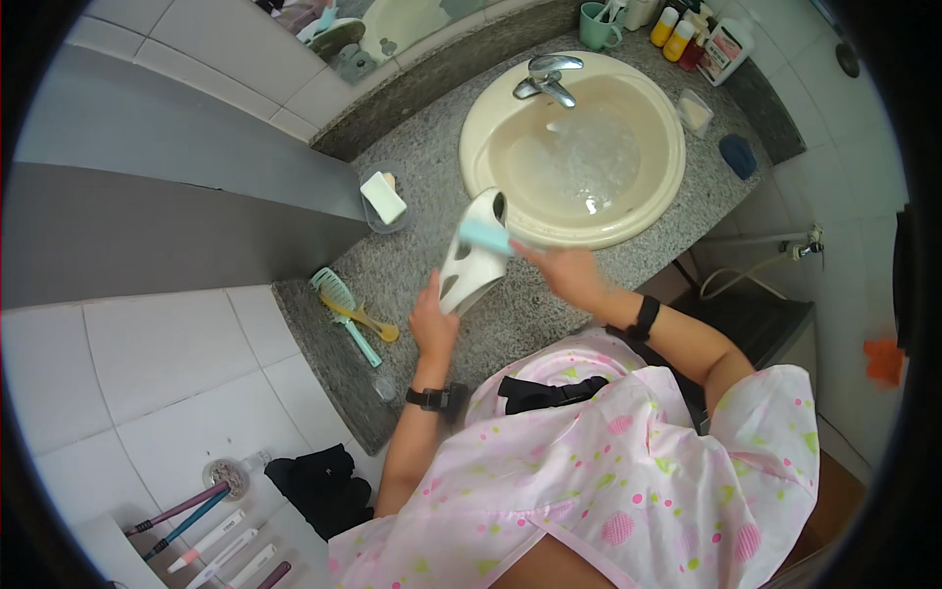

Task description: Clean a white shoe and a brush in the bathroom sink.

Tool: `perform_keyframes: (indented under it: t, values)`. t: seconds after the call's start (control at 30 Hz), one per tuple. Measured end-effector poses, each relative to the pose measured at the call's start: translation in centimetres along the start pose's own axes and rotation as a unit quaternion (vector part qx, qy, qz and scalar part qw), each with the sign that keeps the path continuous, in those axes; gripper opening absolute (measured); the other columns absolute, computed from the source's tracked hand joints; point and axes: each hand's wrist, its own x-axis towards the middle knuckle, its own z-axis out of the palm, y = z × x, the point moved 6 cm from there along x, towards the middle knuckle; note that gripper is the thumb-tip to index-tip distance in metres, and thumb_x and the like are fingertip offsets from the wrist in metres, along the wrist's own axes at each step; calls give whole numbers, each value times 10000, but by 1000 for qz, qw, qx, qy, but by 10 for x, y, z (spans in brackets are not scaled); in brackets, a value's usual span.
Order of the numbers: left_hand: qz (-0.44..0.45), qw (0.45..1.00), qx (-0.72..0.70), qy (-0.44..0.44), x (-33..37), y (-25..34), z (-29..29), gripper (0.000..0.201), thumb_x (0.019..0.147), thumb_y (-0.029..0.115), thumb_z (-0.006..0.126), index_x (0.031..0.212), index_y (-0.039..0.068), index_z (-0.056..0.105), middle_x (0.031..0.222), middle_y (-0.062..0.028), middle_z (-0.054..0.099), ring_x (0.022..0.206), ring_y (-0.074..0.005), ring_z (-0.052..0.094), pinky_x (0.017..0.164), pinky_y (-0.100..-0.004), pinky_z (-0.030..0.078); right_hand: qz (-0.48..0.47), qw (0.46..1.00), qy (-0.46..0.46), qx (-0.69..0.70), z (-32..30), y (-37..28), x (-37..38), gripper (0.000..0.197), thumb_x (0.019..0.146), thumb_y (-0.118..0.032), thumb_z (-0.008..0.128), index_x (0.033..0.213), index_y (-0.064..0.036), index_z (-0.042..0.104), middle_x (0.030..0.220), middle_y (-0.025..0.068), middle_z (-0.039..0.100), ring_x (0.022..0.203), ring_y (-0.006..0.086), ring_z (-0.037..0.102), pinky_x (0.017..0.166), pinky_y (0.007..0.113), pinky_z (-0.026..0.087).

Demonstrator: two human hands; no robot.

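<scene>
My left hand (432, 324) grips the lower end of a white, curved plastic piece with oval openings (475, 269), held tilted over the counter at the basin's near left rim. I cannot tell what kind of thing it is. In my right hand (574, 278) is a light-blue, flat, brush-like thing (485, 237), slightly blurred, pressed against the white piece's upper part. My right fingers are closed on its end. Just beyond, the cream washbasin (476, 137) contains cloudy, sudsy water, with a chrome faucet (549, 79) at its back.
A white soap bar (384, 198) sits in a dish on the left. Nearer lie a green hairbrush (365, 344) and a yellow comb-like thing (377, 327). At the back right stand a green cup (595, 31) and several bottles (677, 41). A grey partition (186, 226) borders the left.
</scene>
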Motion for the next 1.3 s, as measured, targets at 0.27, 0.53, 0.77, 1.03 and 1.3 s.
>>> perform_keyframes:
  t: [0.27,0.53,0.77,1.03,1.3]
  values:
    - [14,999,39,11,3,-1,-7,713,677,11,661,1355,144,486,1046,-160,628,932,-380,620,769,-456,499,81,996,-25,-26,2,-3,11,647,767,-2,539,1369,-233,498,643,104,562,542,277,596,475,424,465]
    - [29,998,49,25,3,6,-9,737,662,17,680,1360,140,476,1041,-163,619,914,-383,625,753,-456,508,86,995,28,36,6,11,10,695,756,-20,543,1417,-196,423,627,116,587,523,291,599,488,415,481]
    - [14,999,41,8,4,11,-12,730,658,-1,656,1357,117,485,1046,-165,621,916,-381,621,752,-452,500,93,994,-37,47,11,4,14,639,765,-30,560,1377,-196,480,617,119,576,520,318,588,511,446,469]
    - [17,998,46,27,-6,2,-3,742,654,-13,644,1359,144,475,1041,-136,602,874,-376,622,726,-450,505,136,933,-122,310,-4,-19,2,414,904,-107,499,1316,-113,536,944,198,674,825,367,652,732,443,511]
    - [27,998,52,30,-14,1,7,718,661,-41,601,1343,147,482,1034,-132,606,870,-371,624,718,-434,517,325,908,97,245,20,161,-6,352,954,-170,463,1283,-64,530,1081,233,640,988,395,616,860,421,484]
